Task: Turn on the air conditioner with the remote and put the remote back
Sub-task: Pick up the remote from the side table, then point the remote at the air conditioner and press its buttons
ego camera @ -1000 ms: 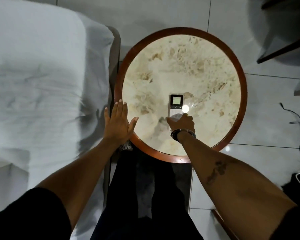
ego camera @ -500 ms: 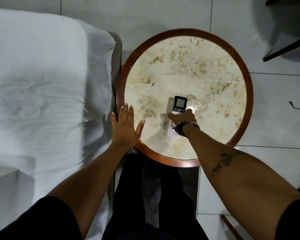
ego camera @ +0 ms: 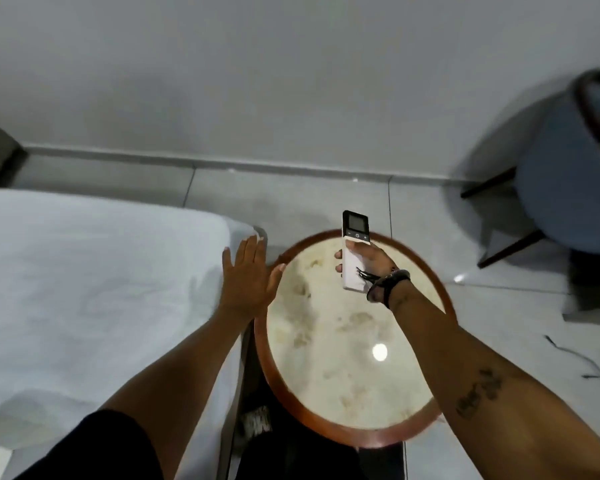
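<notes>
A white remote (ego camera: pixel 354 249) with a dark screen at its top is held upright in the air above the far edge of the round marble table (ego camera: pixel 347 358). My right hand (ego camera: pixel 371 259) is shut around the remote's lower half, thumb across its front. My left hand (ego camera: pixel 248 271) is flat with fingers spread, hovering between the bed and the table's left rim, holding nothing. No air conditioner is in view.
A bed with a white sheet (ego camera: pixel 94 282) fills the left side, close against the table. A blue chair with dark wooden legs (ego camera: pixel 565 199) stands at the right by the wall. Thin cables (ego camera: pixel 582 365) lie on the tiled floor at the right.
My right hand has lifted the remote off the table and raised it upright. The view has tilted up, showing the wall and the chair. My left hand stays open by the table's rim.
</notes>
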Demonstrator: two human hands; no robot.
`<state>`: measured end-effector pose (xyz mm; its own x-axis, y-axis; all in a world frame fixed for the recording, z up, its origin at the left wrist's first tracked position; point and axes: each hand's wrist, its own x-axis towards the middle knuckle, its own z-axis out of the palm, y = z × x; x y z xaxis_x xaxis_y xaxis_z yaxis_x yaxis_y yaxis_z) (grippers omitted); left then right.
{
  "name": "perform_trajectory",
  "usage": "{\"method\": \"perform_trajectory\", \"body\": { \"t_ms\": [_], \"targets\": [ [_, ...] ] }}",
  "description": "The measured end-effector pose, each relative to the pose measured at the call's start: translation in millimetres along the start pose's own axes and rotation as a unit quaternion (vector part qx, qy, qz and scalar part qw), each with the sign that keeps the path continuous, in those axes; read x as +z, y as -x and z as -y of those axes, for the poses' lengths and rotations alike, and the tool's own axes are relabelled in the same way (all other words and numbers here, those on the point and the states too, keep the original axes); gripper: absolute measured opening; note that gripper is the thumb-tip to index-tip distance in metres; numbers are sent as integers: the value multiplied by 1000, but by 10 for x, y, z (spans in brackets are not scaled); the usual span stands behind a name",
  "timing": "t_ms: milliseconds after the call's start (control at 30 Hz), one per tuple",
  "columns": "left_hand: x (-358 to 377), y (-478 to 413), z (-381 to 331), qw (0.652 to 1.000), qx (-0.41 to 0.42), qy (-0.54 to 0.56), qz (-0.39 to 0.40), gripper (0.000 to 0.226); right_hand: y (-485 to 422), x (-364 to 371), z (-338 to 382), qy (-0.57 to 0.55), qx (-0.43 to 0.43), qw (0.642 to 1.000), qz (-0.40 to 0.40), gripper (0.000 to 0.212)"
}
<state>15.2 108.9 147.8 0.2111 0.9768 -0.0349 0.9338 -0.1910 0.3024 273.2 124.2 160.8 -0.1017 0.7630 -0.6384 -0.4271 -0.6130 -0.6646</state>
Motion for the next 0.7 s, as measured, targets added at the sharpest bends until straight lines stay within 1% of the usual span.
{"method": "perform_trajectory", "body": {
  "t_ms": [67,133,267,333,433,500,600,700],
  "targets": [
    [-439,-163,-65,999,21,0,-36,72,151,205,461,-34,-37,998,37,20],
    [-864,-378,-145,997,30,-15,-65,73,310,472,944,-37,-85,993,70,28],
    [-1929,-819,-379,984,65,-52,-160,72,855,1075,1998,12,-194,969,154,21],
    [-2506,-1017,-518,971,91,-70,-211,73,1137,1339,2504,45,-232,956,176,18],
    [-3578,-1248,-791,939,140,-91,-301,74,1670,1756,3307,98,-297,933,179,12],
    [-4203,-1319,-934,914,159,-121,-354,75,2017,2013,3727,123,-326,922,171,15],
    [-5192,-1298,-1176,873,176,-153,-429,75,2618,2418,4310,136,-385,895,180,28],
    [-6018,-1123,-1454,835,186,-170,-489,76,3264,2813,4714,133,-416,878,194,24]
  ]
}}
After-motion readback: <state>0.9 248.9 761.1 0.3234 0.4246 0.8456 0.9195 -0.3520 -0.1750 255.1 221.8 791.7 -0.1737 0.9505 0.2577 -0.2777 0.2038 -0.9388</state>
